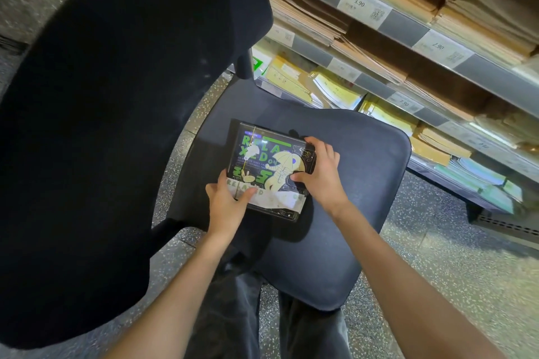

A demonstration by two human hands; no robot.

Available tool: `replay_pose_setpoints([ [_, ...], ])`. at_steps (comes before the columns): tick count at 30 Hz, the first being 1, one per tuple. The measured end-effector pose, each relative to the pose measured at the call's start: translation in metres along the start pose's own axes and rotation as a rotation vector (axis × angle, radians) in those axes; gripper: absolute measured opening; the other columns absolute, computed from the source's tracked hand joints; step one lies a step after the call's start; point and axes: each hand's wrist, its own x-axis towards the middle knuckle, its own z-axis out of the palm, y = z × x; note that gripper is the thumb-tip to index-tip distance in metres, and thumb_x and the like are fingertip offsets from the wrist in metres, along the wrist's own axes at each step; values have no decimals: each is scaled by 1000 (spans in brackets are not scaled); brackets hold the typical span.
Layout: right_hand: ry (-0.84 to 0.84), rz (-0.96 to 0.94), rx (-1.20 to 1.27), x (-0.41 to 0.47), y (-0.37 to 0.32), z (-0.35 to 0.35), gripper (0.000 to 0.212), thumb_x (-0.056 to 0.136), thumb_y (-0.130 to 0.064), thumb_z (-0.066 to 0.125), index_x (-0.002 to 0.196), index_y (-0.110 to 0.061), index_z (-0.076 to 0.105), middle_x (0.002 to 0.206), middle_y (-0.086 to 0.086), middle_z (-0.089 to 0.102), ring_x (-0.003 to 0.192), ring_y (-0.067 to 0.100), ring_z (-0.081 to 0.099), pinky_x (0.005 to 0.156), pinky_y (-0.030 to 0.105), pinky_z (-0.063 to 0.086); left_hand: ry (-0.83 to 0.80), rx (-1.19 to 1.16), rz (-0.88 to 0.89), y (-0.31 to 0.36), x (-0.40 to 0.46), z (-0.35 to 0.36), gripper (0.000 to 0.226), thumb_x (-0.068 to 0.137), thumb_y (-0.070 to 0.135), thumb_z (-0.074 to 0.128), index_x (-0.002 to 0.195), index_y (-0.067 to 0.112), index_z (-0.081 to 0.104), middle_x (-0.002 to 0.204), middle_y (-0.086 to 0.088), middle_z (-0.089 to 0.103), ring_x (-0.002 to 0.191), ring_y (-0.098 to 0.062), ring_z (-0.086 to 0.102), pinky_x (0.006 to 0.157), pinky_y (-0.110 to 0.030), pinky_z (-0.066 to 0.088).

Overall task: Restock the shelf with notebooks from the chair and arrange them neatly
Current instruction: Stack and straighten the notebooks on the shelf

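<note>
Black chair backrest (122,125) at far left, grey seat (364,183) beside it. On the seat, a small stack of dark notebooks (271,160) with green and yellow cartoon covers, glossy as if shrink-wrapped.

Left hand (226,201) at the stack's near-left corner, thumb laid on the cover, fingers seemingly tucked beneath the edge: gripping the stack. Right hand (319,172) clasping the right edge, thumb on top, fingers curled over the far side. Both forearms stretched forward and down, wrists nearly straight.

Likely stiff, flat and moderately heavy; wrap probably slick, so covers liable to slide over one another. Best taken at opposite edges, squeezed inward, kept level.

At right, shelf (408,29) with price tags (363,6), packed with brown notebooks (306,17).
</note>
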Motion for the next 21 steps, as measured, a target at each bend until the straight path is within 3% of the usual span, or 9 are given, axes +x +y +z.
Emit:
replay_pose_setpoints([
  [3,34,-31,-15,1,-3,-9,76,70,2,75,133,-18,39,133,3,37,123,17,25,102,26,28,-3,-28,16,3,1,4,75,80,25,71,142,13,31,125,-14,37,89,1,31,84,-8,27],
  [10,-2,-35,10,11,-3,-33,73,68,-5,78,128,-23,42,136,5,35,125,21,29,99,27,30,-5,0,50,17,5,13,78,80,25,70,144,14,26,127,-15,44,126,-25,36,95,-25,32],
  [14,-66,14,93,13,3,-42,65,71,-6,77,120,-28,40,116,7,55,102,22,55,82,29,47,-37,58,45,14,9,19,78,78,35,71,141,13,32,124,-8,59,118,-27,52,101,-42,39],
  [17,-65,-4,62,13,4,-44,63,74,-5,74,121,-26,39,116,8,55,100,21,57,86,36,51,-37,50,36,14,6,22,78,75,38,72,140,16,35,119,-7,61,112,-26,55,99,-45,42],
  [21,-43,-20,84,7,-1,-56,64,78,-4,71,128,-23,36,116,4,51,100,18,52,81,27,47,-36,42,70,22,3,21,81,70,50,68,139,22,37,116,-5,62,111,-25,55,99,-48,40],
])
